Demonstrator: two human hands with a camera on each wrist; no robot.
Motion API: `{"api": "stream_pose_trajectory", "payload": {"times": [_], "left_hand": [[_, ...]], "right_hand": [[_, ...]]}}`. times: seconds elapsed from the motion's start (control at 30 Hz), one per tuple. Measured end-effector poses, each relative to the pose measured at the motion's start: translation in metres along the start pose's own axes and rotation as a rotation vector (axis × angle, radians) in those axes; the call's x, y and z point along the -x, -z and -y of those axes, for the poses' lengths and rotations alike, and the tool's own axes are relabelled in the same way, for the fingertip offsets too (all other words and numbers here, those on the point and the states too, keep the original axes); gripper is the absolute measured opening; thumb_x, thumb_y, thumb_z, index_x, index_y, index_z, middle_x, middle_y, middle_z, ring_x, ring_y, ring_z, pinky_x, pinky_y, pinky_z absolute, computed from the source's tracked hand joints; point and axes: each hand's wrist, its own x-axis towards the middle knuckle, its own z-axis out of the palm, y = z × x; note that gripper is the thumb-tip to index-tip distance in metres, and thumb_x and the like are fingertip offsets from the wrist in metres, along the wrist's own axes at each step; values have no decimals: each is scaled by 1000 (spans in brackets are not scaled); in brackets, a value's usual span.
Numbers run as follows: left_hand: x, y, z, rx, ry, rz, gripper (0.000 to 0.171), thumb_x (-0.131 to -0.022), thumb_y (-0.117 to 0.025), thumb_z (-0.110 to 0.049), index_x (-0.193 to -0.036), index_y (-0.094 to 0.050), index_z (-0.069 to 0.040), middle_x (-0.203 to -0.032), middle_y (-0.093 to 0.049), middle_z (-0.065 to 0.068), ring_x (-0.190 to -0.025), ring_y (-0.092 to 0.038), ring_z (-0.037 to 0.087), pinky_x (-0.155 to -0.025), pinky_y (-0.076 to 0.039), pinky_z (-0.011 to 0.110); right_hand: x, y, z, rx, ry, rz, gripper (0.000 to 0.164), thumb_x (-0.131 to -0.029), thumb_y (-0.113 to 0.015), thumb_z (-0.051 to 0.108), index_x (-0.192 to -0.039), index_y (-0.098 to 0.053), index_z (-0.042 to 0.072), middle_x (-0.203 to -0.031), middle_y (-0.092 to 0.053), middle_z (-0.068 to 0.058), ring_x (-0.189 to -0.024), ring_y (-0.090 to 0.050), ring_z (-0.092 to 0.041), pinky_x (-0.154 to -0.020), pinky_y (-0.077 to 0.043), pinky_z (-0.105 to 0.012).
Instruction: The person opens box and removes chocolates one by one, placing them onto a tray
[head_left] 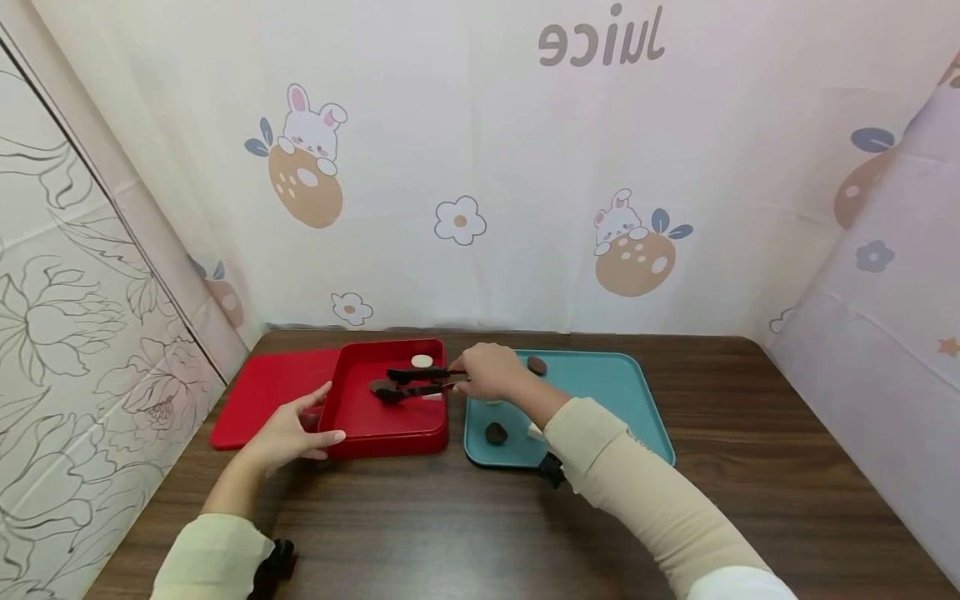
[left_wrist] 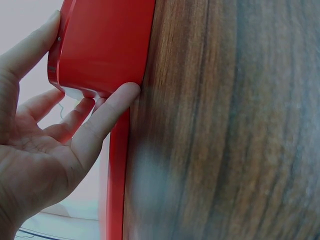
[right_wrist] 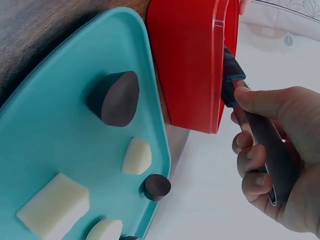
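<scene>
My right hand (head_left: 487, 371) grips black-handled tongs (right_wrist: 270, 150) and reaches into the red box (head_left: 390, 446) from its right side. Inside the box, the dark tips of the tongs lie at a dark brown piece (head_left: 381, 387); I cannot tell whether they pinch it. A white round piece (head_left: 422, 361) lies toward the back of the box, and a pale piece (head_left: 432, 397) shows partly beneath the tongs. With fingers spread, my left hand (head_left: 288, 429) touches the box's front left corner, its fairly straight fingers against the walls in the left wrist view.
To the right, a teal tray (head_left: 626, 400) bears several brown and white pieces, among them a brown piece (right_wrist: 120, 97) and a white block (right_wrist: 55, 205). A flat red lid (head_left: 262, 392) lies left of the box. A patterned curtain (head_left: 525, 167) hangs behind the wooden table (head_left: 420, 525).
</scene>
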Motion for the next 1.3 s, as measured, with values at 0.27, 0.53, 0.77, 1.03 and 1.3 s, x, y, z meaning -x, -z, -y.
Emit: {"api": "stream_pose_trajectory", "payload": {"times": [0.27,0.53,0.77,1.03,1.3], "left_hand": [[0,-1,-1,2,1,2,100,-79,-83,-22,-157,-20,-13,-148,-27,30,-126,-36,50,-73,-59,44],[0,-2,-3,8,0,7,101,-79,-83,-22,-157,-19,-13,-149,-26,30,-127,-35,51,-73,-59,44],[0,-2,-4,2,5,4,100,-79,-82,-21,-157,-19,-13,-147,-27,30,-127,-35,51,-73,-59,44],[2,-2,-5,6,13,4,99,-80,-82,-20,-157,-19,-13,-148,-26,30,-127,-34,51,-73,-59,44],[4,-2,-4,8,21,3,98,-82,-81,-19,-157,-18,-13,-148,-27,30,-126,-36,50,-73,-59,44]], "right_hand": [[8,0,-9,-52,15,-29,35,-93,-67,31,-126,-68,17,-113,-70,-2,-64,-53,-11,-44,-38,-23],[20,4,-20,-65,55,-75,36,-95,-66,32,-127,-67,16,-109,-71,-1,-56,-52,-8,-43,-34,-23],[34,7,-24,-69,105,-117,36,-94,-66,31,-127,-67,14,-57,-58,3,-43,-39,-9,-40,-25,-21],[53,7,-27,-77,128,-182,38,-94,-66,30,-128,-66,12,-49,-45,8,-41,-35,-7,-40,-25,-20],[75,4,-29,-100,103,-242,40,-93,-68,30,-128,-66,12,-48,-42,9,-42,-34,-7,-40,-23,-22]]}}
